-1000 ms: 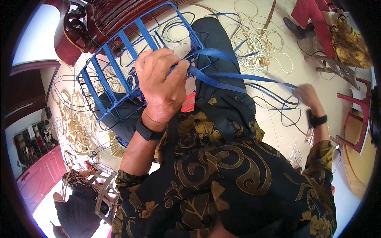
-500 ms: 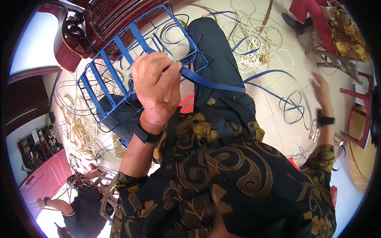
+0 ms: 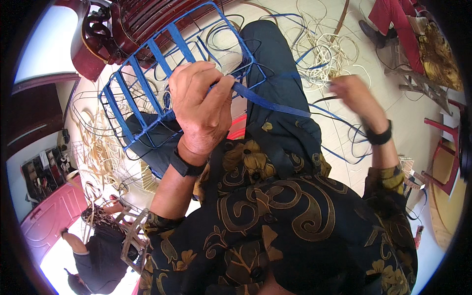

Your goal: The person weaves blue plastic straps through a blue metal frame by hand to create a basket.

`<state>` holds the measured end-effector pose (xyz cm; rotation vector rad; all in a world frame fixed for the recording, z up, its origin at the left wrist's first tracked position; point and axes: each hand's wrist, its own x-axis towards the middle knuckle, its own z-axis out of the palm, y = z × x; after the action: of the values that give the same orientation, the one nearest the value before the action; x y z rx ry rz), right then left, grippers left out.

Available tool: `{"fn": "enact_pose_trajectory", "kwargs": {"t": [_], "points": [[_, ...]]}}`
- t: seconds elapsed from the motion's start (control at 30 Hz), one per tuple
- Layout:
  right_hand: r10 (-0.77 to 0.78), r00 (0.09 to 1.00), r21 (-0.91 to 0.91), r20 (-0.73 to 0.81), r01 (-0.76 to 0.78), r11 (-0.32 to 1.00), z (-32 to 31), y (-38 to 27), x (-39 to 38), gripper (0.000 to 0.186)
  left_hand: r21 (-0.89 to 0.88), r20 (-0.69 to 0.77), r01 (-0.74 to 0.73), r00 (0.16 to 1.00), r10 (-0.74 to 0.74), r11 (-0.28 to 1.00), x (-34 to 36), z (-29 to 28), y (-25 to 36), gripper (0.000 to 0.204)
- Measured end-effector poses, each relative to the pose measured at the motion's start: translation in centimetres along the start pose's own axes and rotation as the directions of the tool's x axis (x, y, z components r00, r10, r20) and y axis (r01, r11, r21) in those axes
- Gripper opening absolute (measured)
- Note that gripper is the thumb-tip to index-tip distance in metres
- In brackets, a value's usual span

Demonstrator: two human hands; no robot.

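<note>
Left hand (image 3: pixel 200 105) clamped at the near side of the blue frame (image 3: pixel 146 87), and the frame spreads beyond the knuckles and out to their left! A blue strip (image 3: pixel 275 105) trails from that fist, right of the frame, across the dark trouser leg (image 3: pixel 270 59). The right hand (image 3: pixel 355 96), blurred, is well right of the frame; whether it grips anything, I can't tell.

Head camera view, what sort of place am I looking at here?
Probably a small craft workshop, perhaps in a home: there's a blue slatted frame, loose coils of pale strands lie on the tiled floor, and carved dark-red wooden furniture stands beyond the frame.
</note>
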<state>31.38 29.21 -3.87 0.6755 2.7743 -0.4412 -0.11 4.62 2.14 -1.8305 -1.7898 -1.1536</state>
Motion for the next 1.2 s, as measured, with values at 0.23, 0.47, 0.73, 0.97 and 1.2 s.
{"fn": "enact_pose_trajectory", "kwargs": {"t": [0.23, 0.47, 0.73, 0.97, 1.2], "points": [[0.074, 0.843, 0.439, -0.532, 0.201, 0.876, -6.5, -10.6, 1.8, 0.031, 0.032, 0.038, -0.037, 0.999, 0.035, 0.999, 0.1, 0.2, 0.3, 0.025], [0.040, 0.929, 0.655, -0.367, 0.227, 0.721, -9.2, -19.4, 4.8, 0.052, 0.072, 0.030, -0.038, 0.999, 0.036, 0.997, -0.2, -0.1, 0.1, 0.024], [-0.028, 0.810, 0.408, -0.586, 0.325, 0.853, -6.5, -22.0, 4.0, 0.046, 0.059, 0.010, -0.038, 0.999, 0.037, 0.998, -0.1, 0.2, 0.2, 0.027], [-0.162, 0.627, 0.131, -0.762, 0.395, 0.909, -5.1, -21.2, 4.8, 0.028, 0.158, 0.038, 0.105, 0.993, -0.113, 0.982, -0.6, -2.2, 1.0, 0.025], [-0.360, 0.502, -0.106, -0.787, 0.465, 0.879, -6.0, -19.9, 6.2, 0.019, 0.147, -0.018, 0.114, 0.993, -0.113, 0.983, -1.5, -1.6, 0.0, 0.024]]}}
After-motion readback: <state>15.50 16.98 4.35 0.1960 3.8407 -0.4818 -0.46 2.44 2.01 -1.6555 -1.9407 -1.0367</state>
